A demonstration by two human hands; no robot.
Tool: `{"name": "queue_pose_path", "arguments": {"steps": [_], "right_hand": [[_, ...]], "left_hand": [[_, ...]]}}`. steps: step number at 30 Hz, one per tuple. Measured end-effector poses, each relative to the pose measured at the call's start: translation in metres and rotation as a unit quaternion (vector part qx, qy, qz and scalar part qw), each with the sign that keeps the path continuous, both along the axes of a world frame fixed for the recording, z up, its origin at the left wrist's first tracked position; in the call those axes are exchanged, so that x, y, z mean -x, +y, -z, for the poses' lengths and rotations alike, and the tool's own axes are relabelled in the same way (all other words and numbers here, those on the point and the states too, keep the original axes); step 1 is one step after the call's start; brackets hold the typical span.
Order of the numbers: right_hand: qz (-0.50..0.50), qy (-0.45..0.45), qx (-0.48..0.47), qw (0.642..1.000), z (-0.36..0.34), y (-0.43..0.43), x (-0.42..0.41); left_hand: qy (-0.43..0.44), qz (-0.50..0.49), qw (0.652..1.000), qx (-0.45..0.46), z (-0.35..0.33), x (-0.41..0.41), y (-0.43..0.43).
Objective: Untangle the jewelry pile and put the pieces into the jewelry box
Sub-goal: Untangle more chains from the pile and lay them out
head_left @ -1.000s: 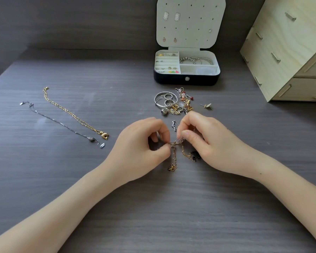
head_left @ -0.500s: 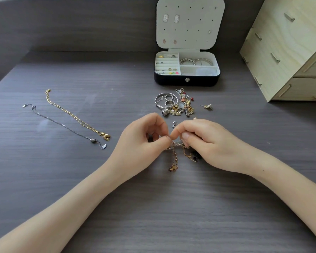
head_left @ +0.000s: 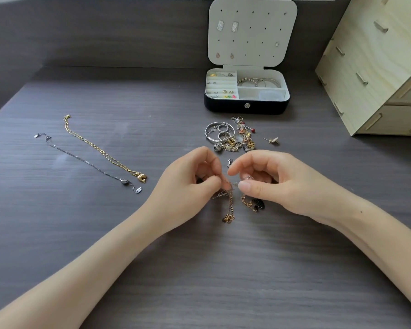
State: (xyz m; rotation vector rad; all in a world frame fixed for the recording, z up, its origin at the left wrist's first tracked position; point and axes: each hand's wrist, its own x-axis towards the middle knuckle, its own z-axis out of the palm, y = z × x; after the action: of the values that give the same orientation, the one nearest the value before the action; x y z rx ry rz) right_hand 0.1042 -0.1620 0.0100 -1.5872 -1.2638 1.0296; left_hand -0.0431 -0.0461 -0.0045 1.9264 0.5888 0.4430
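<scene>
My left hand [head_left: 188, 184] and my right hand [head_left: 275, 181] pinch a small tangle of gold and silver chains [head_left: 230, 200] just above the table. Chain ends and a black pendant [head_left: 258, 204] hang down from it. The jewelry pile [head_left: 230, 137], with a silver bangle, rings and charms, lies just beyond my fingers. The open black jewelry box [head_left: 247, 106] stands behind the pile, its white lid upright, with rings and bracelets in its compartments. A gold chain [head_left: 100, 148] and a silver chain [head_left: 86, 160] lie stretched out on the left.
A pale wooden drawer unit [head_left: 375, 67] stands at the back right. One loose gold earring [head_left: 273, 140] lies right of the pile, and a small silver piece [head_left: 229, 162] sits between my hands and the pile. The grey wooden table [head_left: 199, 269] runs to a dark back wall.
My hands have lifted slightly and drawn a little apart, with the right forefinger now raised off the tangle. The chain ends hang lower below my fingers.
</scene>
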Motion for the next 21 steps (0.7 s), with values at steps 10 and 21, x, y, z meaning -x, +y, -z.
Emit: {"name": "queue_pose_path", "arguments": {"steps": [10, 21], "right_hand": [[0.042, -0.23, -0.044, 0.971, 0.0044, -0.0004, 0.0061], [0.08, -0.169, -0.056, 0.981, 0.0059, 0.002, 0.0087]], "left_hand": [[-0.017, -0.01, 0.998, 0.068, 0.0029, -0.0044, 0.0011], [-0.007, 0.011, 0.999, 0.04, -0.0032, -0.0023, -0.001]]}}
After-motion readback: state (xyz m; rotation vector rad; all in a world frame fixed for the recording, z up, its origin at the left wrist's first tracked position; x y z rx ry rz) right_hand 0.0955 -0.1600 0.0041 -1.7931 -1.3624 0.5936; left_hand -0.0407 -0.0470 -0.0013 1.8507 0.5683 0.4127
